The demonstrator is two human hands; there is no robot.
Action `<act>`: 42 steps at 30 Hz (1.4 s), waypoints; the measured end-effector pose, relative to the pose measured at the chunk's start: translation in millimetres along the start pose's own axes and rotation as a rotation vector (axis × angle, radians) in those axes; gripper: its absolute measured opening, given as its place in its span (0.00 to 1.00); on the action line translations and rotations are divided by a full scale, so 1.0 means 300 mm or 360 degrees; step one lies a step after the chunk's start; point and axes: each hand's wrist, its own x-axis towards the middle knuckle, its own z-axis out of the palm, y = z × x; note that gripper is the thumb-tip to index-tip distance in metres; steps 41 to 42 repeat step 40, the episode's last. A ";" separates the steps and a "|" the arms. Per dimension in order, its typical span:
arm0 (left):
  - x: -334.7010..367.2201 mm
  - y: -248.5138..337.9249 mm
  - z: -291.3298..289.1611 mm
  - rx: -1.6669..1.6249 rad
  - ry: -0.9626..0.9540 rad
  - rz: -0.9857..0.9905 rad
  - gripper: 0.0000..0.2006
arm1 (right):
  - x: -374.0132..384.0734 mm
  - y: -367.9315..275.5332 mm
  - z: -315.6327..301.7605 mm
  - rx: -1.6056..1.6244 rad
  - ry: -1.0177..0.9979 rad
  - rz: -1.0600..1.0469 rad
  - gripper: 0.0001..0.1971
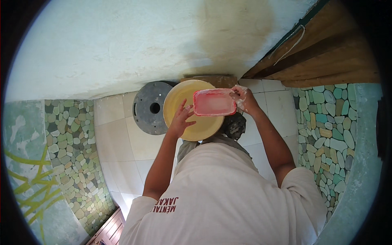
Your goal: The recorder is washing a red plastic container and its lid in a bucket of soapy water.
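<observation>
The right hand (243, 98) grips the pink rectangular plastic tray (214, 102) by its short edge; the left hand (180, 120), fingers spread, empty, hovers over the round yellow basin (179, 98), beside the wall.

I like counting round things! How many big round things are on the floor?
2: a grey disc with a centre hole by the wall, and a yellow basin right beside it. Others may hide under the person.

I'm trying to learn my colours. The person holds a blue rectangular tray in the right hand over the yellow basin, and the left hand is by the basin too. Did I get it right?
Almost. The tray is pink, not blue, as the head view shows. The rest holds: the right hand holds it over the yellow basin, and the left hand is by the basin.
</observation>
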 end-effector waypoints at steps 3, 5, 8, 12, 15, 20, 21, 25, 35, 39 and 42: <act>0.004 -0.015 -0.034 -0.0013 0.0038 -0.0014 0.35 | 0.008 0.093 -0.063 0.0012 0.0198 0.0225 0.09; -0.014 -0.038 -0.071 -0.0031 0.0069 -0.0016 0.35 | 0.023 0.183 -0.097 0.0003 0.0220 0.0274 0.09; -0.045 -0.087 -0.117 -0.0072 0.0143 -0.0029 0.35 | 0.069 0.341 -0.110 0.0048 0.0327 0.0378 0.10; -0.095 -0.166 -0.136 -0.0176 0.0300 -0.0101 0.35 | 0.162 0.542 -0.098 0.0006 0.0481 0.0253 0.11; -0.127 -0.211 -0.122 -0.0191 0.0352 -0.0116 0.36 | 0.223 0.665 -0.079 -0.0040 0.0481 0.0334 0.11; -0.136 -0.263 -0.106 -0.0178 0.0393 -0.0081 0.35 | 0.330 0.859 0.012 -0.0133 0.0454 0.0397 0.11; -0.131 -0.274 -0.107 -0.0222 0.0430 -0.0075 0.33 | 0.342 0.897 0.042 -0.0211 0.0416 0.0356 0.12; -0.112 -0.300 -0.112 -0.0182 0.0501 -0.0012 0.31 | 0.419 1.037 0.198 -0.0154 0.0329 0.0591 0.13; -0.093 -0.331 -0.129 -0.0234 0.0593 0.0017 0.32 | 0.497 1.306 0.465 -0.0106 0.0315 0.0595 0.13; -0.091 -0.339 -0.142 -0.0230 0.0541 0.0033 0.32 | 0.516 1.366 0.483 -0.0257 0.0257 0.0596 0.17; -0.092 -0.340 -0.145 -0.0224 0.0545 0.0020 0.32 | 0.517 1.374 0.486 -0.0308 0.0188 0.0820 0.21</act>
